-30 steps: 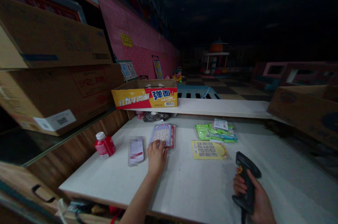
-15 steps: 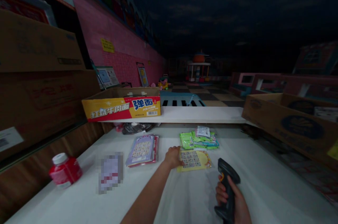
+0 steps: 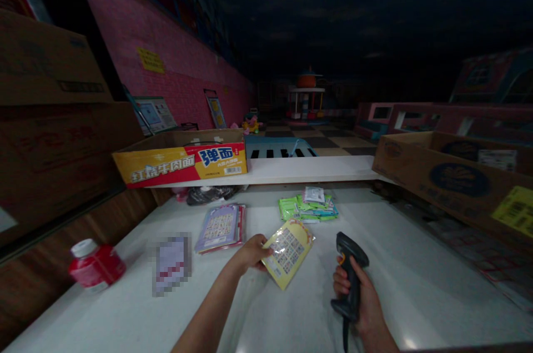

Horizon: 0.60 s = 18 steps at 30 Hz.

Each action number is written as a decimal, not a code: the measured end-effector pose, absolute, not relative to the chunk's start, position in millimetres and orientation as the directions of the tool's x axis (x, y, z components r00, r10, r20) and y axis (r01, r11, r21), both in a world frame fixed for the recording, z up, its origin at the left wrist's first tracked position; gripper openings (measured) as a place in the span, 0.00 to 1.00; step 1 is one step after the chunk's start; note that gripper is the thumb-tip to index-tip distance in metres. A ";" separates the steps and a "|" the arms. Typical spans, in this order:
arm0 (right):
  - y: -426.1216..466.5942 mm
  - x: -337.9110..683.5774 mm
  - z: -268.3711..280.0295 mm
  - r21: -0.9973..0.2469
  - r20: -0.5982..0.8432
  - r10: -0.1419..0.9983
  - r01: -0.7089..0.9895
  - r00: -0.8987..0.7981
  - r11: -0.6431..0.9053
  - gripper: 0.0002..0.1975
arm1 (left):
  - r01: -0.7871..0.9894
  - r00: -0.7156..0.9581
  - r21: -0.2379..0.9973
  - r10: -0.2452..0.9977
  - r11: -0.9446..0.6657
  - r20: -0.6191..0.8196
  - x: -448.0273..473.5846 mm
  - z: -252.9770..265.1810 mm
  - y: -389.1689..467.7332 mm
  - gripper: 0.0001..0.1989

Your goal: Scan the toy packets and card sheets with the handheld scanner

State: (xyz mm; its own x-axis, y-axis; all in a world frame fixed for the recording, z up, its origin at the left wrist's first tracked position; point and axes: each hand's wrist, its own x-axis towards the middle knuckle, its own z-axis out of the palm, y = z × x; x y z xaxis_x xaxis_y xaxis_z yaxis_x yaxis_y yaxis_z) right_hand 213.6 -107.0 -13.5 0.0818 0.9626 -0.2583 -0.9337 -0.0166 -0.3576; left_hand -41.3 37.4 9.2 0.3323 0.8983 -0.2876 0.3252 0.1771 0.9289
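My left hand [image 3: 252, 252] pinches the left edge of a yellow sticker packet [image 3: 290, 250] in clear plastic, with a grid of small pictures on its face. The packet is tilted above the white table [image 3: 200, 314]. My right hand [image 3: 361, 286] is wrapped round the grip of a black barcode scanner [image 3: 352, 270], its cord hanging down; the scanner's head points toward the packet. Left of the packet lies a stack of purple sticker packets [image 3: 220, 228]. Beyond it sits a pile of green packets [image 3: 308, 206] with a small whitish one on top.
A red bottle with a white cap [image 3: 95, 265] and a blurred-out item [image 3: 171, 263] are on the left of the table. On the raised white shelf [image 3: 310, 169] stand a noodle carton [image 3: 181, 161] and a brown box [image 3: 453, 172]. Large cartons [image 3: 54, 136] are stacked at far left.
My left hand has picked the yellow packet up off the table, turned it slantwise and brought it closer. The scanner stays in my right hand. The view has shifted slightly.
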 end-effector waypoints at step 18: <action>-120.8 123.3 14.1 -0.941 -0.257 0.964 -0.246 0.070 -0.233 0.26 | -0.054 -0.200 0.972 0.956 -0.229 0.215 -49.0 -28.7 14.0 0.21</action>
State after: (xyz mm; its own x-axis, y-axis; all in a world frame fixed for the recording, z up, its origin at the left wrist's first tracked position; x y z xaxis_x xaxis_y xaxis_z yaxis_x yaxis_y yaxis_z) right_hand 123.3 -120.8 14.1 0.0705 0.9637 -0.2575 -0.2455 -0.2334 -0.9409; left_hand -49.0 14.0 -28.7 -0.1996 0.9561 0.2146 -0.0544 -0.2294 0.9718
